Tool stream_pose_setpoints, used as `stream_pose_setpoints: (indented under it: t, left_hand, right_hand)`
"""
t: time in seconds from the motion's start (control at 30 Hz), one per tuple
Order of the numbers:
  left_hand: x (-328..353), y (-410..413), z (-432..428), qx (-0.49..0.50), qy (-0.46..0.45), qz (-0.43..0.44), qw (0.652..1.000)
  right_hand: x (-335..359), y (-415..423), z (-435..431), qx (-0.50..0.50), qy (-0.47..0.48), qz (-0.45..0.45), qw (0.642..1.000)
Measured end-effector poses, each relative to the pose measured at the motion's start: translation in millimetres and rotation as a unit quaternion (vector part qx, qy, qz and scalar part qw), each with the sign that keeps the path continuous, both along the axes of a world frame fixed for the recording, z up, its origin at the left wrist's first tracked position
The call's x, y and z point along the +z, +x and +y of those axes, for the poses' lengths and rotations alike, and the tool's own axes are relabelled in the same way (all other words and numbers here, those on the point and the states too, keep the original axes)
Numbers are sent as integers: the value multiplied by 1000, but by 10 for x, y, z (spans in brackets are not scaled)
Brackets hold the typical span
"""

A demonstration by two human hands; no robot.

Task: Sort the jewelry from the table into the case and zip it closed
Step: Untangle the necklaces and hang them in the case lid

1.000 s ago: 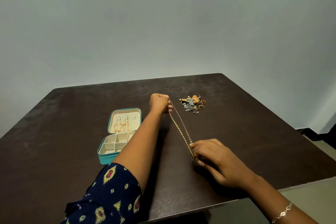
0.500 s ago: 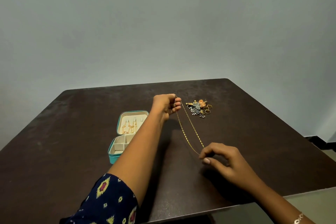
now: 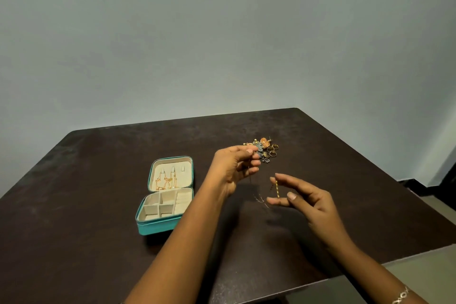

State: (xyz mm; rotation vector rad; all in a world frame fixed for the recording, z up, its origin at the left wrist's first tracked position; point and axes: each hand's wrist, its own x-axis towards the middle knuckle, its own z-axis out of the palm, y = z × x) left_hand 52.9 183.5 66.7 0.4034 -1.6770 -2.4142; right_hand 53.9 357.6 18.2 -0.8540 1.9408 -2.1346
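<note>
No legible text, label, brand, number or sign in view. Case point(image 3: 158, 227) shell, lining: no readable marking. Jewelry pile point(image 3: 266, 150), right of case: too small to resolve any stamp or engraving.

- A dark brown table point(image 3: 98, 205) with a matte, faintly mottled top; its rounded far-left corner and its near right edge show.
- A teal jewelry case point(image 3: 158, 228) lies open on the table's left half, lid swung back to the far side and cream compartments nearer.
- A small pile of jewelry point(image 3: 263, 142) sits well right of the case and farther back, with gold rings point(image 3: 273, 148) at its right edge.
</note>
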Motion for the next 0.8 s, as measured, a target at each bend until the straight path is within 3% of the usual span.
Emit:
stream_pose_setpoints:
  t: [0.43, 0.67, 0.8]
  left_hand:
    - [-136, 194, 316, -67, -49, -25, 996]
    - [-110, 243, 279, -108, -71, -35, 991]
    - [-68, 245, 272, -112, -52, -37, 992]
  right_hand:
    - [-54, -3, -10, 40, 47, 30, 998]
    - [-28, 2, 17, -9, 145, 134, 980]
    - [-56, -30, 24, -37, 116, 110, 986]
